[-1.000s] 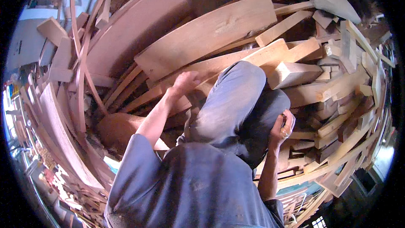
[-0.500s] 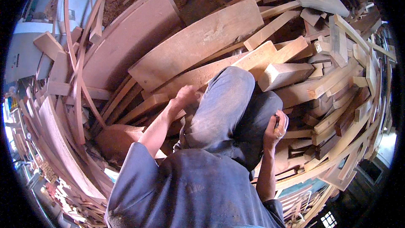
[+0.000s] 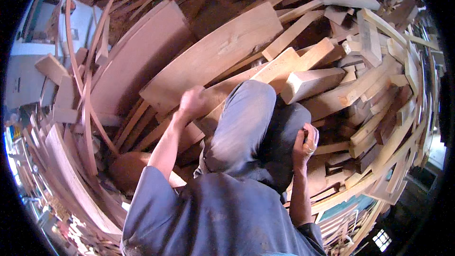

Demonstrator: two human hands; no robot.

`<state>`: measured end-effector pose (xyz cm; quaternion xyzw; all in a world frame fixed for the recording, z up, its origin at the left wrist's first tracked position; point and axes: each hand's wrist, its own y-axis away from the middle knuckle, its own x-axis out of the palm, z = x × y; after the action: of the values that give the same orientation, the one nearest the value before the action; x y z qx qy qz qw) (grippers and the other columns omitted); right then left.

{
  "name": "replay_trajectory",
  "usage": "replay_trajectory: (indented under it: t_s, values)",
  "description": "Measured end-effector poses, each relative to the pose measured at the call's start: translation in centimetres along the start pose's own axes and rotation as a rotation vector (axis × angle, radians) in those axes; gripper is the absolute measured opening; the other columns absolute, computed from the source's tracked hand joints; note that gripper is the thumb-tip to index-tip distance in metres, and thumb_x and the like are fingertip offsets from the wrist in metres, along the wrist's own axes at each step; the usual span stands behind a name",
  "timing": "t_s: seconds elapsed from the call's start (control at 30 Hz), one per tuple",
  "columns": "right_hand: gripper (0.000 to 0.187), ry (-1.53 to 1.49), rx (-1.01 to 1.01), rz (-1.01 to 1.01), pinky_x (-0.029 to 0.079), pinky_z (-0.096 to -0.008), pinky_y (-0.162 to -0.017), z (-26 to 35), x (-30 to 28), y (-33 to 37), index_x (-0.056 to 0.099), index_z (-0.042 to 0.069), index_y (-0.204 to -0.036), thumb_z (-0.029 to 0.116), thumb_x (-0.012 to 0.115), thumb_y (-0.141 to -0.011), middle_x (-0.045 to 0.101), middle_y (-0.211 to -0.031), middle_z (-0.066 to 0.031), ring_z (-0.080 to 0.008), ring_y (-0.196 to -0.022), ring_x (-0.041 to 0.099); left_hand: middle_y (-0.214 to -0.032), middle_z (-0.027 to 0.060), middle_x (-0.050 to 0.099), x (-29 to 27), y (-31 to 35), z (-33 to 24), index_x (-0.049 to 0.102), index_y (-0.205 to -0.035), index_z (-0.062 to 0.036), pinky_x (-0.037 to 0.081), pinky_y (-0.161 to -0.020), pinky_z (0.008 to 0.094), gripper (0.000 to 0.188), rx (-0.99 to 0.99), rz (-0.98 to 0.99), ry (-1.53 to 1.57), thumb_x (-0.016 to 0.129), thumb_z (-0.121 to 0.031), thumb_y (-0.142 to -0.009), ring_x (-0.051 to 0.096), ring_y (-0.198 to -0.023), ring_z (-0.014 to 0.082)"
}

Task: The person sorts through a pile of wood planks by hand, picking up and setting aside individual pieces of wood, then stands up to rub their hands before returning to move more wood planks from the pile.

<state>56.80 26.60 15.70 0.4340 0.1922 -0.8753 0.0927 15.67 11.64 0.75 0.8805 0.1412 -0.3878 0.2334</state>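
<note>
So, calling the knees the clock's centre: the left hand is out at 9, right by the near end of the wide pale plank, which stretches up through 10 to 11. My worry is that plank sliding or tipping, since it looks like it's just lying on loose offcuts, and a shove there could pinch fingers. The square-ended block between 2 and 3 could roll too if the pile shifts, and the thin crossed strips at 9, further out, look easy to snag. As for grip, left fingers are loosely bent, but I can't tell if they're actually touching the plank or holding anything. Right hand sits half-curled at 4, beside the right knee; its palm's hidden, so no clue there either.
</note>
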Motion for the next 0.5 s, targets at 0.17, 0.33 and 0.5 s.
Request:
replay_trajectory:
  t_s: [0.17,0.33,0.5]
  values:
    - [0.026,0.013,0.002,-0.013,0.051,-0.0483,-0.093,0.7,-0.1,-0.5,0.065,0.001,-0.114,0.005,0.065,-0.089,0.067,-0.111,-0.0180,-0.0379,-0.105,0.061,-0.118,0.0246,0.068,-7.9,-5.2,3.3,0.062,-0.126,-0.0015,0.052,-0.096,0.0530,0.047,0.079,-0.504,-0.211,0.073,-0.022,-0.085,0.065,-0.110,0.0427]
    - [0.024,0.029,0.014,-0.018,0.051,-0.0490,-0.091,1.4,-0.3,-0.7,0.065,0.002,-0.112,0.006,0.065,-0.088,0.067,-0.110,-0.0185,-0.0396,-0.104,0.062,-0.153,0.0252,0.049,-10.9,-7.4,7.5,0.041,-0.153,0.0022,0.035,-0.122,0.0468,0.101,-0.247,-0.142,-0.228,0.088,-0.041,-0.074,0.046,-0.143,0.0403]
    - [0.027,0.044,-0.055,-0.071,0.051,-0.0498,-0.091,1.3,-0.4,-0.7,0.065,0.005,-0.111,0.006,0.069,-0.084,0.069,-0.110,-0.0161,-0.0388,-0.104,0.063,-0.141,0.0248,0.061,-12.7,-5.7,2.3,0.046,-0.150,0.0030,0.046,-0.113,0.0447,0.104,-0.333,0.056,-0.255,0.088,-0.044,-0.067,0.059,-0.133,0.0360]
